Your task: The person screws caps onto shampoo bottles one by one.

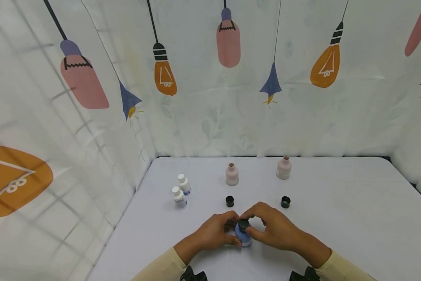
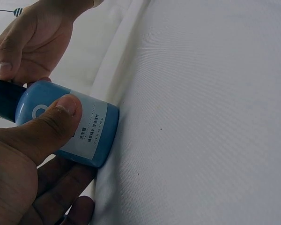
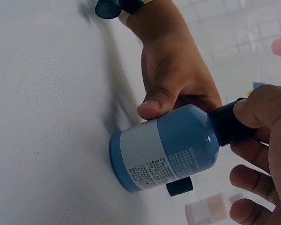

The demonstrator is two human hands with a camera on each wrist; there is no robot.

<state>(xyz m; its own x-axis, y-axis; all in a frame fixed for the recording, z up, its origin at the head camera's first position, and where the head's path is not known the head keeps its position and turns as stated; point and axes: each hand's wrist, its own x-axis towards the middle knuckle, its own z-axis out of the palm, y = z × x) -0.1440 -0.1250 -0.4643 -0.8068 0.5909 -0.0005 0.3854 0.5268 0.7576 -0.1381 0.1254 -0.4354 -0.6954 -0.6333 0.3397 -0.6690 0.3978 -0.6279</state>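
One white table is filling much of the lower half of the head view. At lower centre, my left hand and my right hand are meeting around a blue bottle: the left is gripping its body, the right is pinching its black cap.

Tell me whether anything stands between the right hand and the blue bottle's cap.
Nothing visible does: the right hand pinches the cap directly, while the left hand holds the bottle below it. The loose caps sit farther back.
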